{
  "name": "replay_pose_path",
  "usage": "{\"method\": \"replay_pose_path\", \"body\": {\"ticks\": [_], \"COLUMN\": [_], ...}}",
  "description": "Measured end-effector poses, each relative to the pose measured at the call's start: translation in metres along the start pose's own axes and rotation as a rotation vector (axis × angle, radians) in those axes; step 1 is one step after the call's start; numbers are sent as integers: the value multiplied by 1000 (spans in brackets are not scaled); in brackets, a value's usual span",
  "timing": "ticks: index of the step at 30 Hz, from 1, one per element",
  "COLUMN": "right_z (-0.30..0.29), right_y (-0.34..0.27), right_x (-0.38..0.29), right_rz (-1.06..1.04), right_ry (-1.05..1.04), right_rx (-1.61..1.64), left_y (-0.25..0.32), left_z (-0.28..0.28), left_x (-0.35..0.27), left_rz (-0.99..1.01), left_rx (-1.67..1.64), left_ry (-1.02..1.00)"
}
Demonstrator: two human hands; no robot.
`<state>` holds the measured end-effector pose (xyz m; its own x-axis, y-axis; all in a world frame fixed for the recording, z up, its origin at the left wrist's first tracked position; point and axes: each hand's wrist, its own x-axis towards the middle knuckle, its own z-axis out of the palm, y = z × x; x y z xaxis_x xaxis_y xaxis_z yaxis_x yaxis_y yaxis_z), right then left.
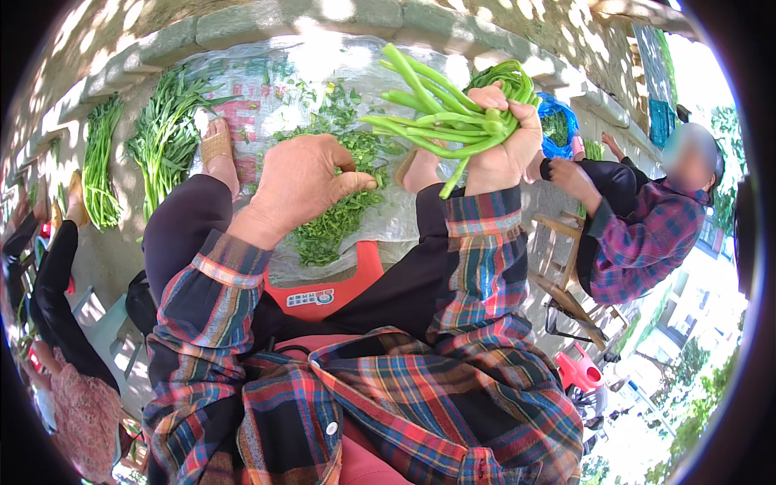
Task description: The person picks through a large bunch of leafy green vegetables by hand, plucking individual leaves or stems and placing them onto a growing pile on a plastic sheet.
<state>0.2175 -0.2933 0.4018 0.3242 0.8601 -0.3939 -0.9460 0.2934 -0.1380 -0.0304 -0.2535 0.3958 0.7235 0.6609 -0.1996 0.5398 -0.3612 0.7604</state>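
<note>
A bunch of green leafy-vegetable stems [451, 121] is gripped in my right hand [508, 142], raised at the right above the sheet. The thick stem ends point left, and the bunch's thin green part [508, 77] loops behind my fingers. My left hand [303, 179] hangs over a heap of plucked green leaves [330, 233], back of the hand upward. Its fingers are curled, with the thumb pointing right close to the forefinger. Whether it pinches a bit of leaf is unclear. The heap lies on a translucent plastic sheet [397, 215] between my feet.
Long-stemmed greens [159, 133] and another bundle [102, 163] lie at the left. Beneath me is a red plastic stool [315, 303]. On the right, a person [642, 236] sits by a blue plastic bag [567, 148] of greens. A stone kerb [297, 27] borders the sheet.
</note>
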Motion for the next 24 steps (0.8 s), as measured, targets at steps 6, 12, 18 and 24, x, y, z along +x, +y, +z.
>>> {"method": "replay_pose_path", "body": {"ticks": [6, 12, 18, 24], "right_z": [5, 10, 9, 10], "right_y": [14, 23, 26, 32], "right_x": [-3, -6, -7, -9], "right_rz": [-92, -190, -209, -205], "right_ry": [-59, -76, -124, -51], "right_rx": [-111, -302, -380, -365], "left_y": [20, 37, 40, 41], "left_z": [9, 8, 11, 15], "left_x": [-2, 0, 1, 1], "left_rz": [-71, -187, -234, -220], "left_rx": [-901, -1137, -1100, -1045], "left_ry": [-300, -431, -320, -234]}}
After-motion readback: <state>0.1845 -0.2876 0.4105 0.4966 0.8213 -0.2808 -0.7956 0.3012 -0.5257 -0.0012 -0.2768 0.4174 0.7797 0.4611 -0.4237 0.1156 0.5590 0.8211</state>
